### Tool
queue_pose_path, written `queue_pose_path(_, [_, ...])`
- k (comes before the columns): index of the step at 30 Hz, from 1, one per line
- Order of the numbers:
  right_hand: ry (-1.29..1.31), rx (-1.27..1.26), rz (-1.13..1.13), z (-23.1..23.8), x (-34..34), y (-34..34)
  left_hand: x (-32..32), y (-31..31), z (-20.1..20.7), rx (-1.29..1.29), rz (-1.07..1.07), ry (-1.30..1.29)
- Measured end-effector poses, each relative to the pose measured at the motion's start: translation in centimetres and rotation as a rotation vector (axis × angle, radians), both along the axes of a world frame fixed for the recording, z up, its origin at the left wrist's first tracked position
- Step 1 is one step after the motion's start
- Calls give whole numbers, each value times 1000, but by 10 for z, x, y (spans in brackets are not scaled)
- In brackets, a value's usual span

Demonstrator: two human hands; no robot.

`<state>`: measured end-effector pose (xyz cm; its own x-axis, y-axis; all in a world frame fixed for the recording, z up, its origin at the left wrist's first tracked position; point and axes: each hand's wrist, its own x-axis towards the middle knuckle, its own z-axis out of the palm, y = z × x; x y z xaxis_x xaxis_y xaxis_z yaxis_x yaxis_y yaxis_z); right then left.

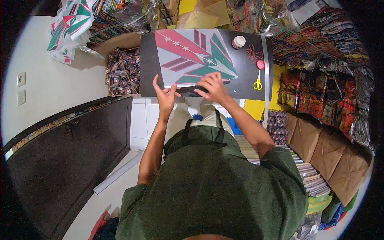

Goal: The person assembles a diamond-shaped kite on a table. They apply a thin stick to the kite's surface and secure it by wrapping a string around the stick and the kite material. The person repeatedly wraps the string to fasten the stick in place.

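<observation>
A kite-shaped sheet (176, 66) in pale grey, red and green, with white stars along a thin line, lies flat on the black tabletop (148, 76). At its near left corner is my left hand (166, 94), fingers and thumb spread, fingertips by the sheet's edge. My right hand (214, 88) hovers over the near edge, its fingers loosely bent and the thumb apart from them; nothing shows between them. A dark strip runs along that edge beneath both hands. To the right sit a white-lidded jar (239, 42), tangled red string (253, 53) and yellow-handled scissors (258, 83).
A small red round lid (260, 65) touches the scissors' tip. Left of the table stands a carton of small dark packets (123, 72). Wrapped stacks (320, 40) crowd the back and right. Brown paper-covered bundles (316, 144) stand at the right; another patterned sheet (72, 24) hangs at upper left.
</observation>
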<state>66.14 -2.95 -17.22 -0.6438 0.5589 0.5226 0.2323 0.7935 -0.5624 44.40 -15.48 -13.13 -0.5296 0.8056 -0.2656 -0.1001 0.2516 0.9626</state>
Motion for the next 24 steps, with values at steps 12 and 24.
queue_pose_path(12, [15,184,-154,0,-16,-15,0,-3,-12,-67,42,-101])
queue_pose_path(24, [3,182,-232,3,-11,-6,0,-5,-17,-51,15,-81])
